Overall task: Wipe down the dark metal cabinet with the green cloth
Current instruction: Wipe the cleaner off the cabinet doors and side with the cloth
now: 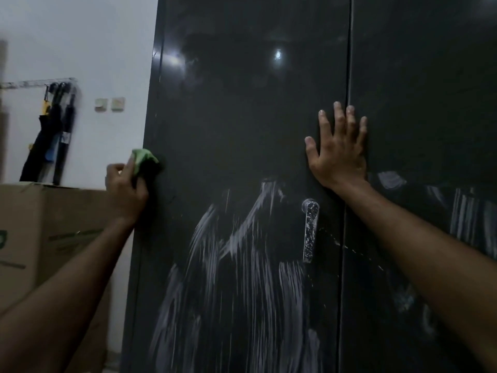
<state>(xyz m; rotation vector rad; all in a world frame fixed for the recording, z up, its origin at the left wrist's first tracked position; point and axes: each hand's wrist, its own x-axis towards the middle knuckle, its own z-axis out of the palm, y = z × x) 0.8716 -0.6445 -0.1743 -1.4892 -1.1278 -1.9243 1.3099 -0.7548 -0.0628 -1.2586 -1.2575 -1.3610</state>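
The dark metal cabinet [242, 117] fills the middle and right of the view, its two doors meeting at a vertical seam. White streaks cover the lower part of the left door. My left hand [126, 189] grips the bunched green cloth [144, 158] and holds it against the cabinet's left edge. My right hand [337, 149] lies flat on the door with fingers spread, just left of the seam and above the silver door handle [309, 230].
A cardboard box [51, 238] stands to the left of the cabinet, below my left arm. Folded umbrellas [51, 135] hang from a rail on the white wall behind it. Two wall switches [109, 104] sit next to them.
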